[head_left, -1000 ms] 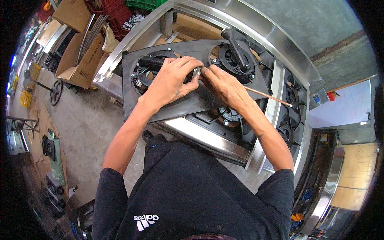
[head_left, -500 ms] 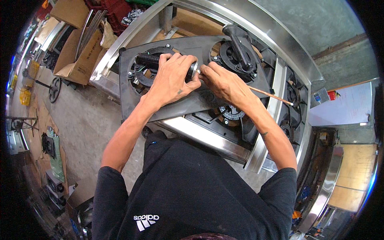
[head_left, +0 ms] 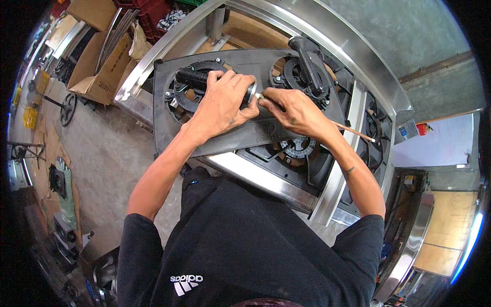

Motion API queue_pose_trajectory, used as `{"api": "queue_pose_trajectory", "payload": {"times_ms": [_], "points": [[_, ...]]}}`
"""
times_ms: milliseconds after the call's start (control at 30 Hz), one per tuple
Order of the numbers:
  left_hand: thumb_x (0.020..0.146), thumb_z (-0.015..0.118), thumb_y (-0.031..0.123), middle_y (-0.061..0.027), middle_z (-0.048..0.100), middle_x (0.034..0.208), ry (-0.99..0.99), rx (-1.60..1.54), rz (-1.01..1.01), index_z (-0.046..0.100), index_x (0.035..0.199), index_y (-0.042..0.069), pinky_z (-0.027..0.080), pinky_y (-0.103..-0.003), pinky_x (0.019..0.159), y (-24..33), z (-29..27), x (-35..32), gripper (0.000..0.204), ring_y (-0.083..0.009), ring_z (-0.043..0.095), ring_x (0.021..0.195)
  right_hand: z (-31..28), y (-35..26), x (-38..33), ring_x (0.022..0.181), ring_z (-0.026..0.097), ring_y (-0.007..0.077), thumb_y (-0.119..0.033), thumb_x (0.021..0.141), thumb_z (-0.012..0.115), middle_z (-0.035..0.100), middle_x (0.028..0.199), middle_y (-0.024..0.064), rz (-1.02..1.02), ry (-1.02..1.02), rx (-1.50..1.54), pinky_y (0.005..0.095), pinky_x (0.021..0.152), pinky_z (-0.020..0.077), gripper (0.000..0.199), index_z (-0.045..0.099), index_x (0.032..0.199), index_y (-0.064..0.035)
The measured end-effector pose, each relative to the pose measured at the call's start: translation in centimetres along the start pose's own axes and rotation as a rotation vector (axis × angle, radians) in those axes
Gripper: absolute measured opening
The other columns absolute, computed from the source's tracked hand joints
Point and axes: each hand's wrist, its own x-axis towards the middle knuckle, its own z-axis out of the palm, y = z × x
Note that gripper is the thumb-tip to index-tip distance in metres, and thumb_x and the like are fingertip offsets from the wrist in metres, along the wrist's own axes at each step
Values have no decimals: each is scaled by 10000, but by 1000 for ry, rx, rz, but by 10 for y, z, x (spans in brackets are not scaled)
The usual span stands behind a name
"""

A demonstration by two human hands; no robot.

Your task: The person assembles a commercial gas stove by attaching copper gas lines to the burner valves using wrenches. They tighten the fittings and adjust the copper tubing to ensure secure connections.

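My left hand (head_left: 224, 106) is wrapped round a black burner with a thick pipe (head_left: 189, 78). A shiny metal collar (head_left: 251, 94) shows at the burner's right end. Against that end, my right hand (head_left: 296, 113) pinches a small brass-coloured fitting (head_left: 260, 98) between thumb and fingers. The fingers hide part of the fitting, so I cannot tell whether it is seated. A thin copper-coloured tube (head_left: 358, 133) sticks out past my right forearm, its other end hidden. Both hands are above a dark panel (head_left: 235, 138) with round openings, lying on a steel stove frame (head_left: 245, 169).
Another black burner (head_left: 307, 66) stands in the panel's right opening. More burner rings and grates (head_left: 376, 130) sit in the frame's right side. A cardboard box (head_left: 99, 74) with metal strips stands on the floor at far left. A whiteboard (head_left: 434, 140) is at right.
My right hand has drawn slightly right and down, so more of the brass-coloured fitting shows. Less of the copper-coloured tube is visible. My left hand keeps its hold on the burner.
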Motion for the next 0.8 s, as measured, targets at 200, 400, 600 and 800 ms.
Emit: {"api": "queue_pose_trajectory", "payload": {"times_ms": [200,400,600,800], "points": [[897,711,247,-151,675,1021,-4,0,1,617,1180,10,392,-462,996,1,-1,0,381,-314,617,1019,5,-4,-2,813,648,489,-301,1058,597,645,808,271,71,12,-12,548,714,501,334,624,977,22],[899,710,246,-154,665,1027,-31,-4,18,608,1180,14,391,-464,985,-1,-3,1,378,-315,610,1026,-26,15,35,672,526,211,-424,1104,533,575,693,200,49,-473,181,437,653,464,527,656,988,75],[888,718,228,-145,647,1015,-27,33,47,591,1191,18,389,-460,982,-2,-3,1,390,-312,600,1028,-37,9,51,666,654,311,-274,1057,591,648,688,189,126,-622,235,453,649,495,373,654,929,71],[876,725,206,-142,646,1022,-28,51,47,582,1198,20,389,-458,970,-2,1,0,398,-311,597,1024,-11,-6,22,825,656,495,-131,976,630,663,868,291,12,-218,-129,523,737,531,194,593,964,59]]}}
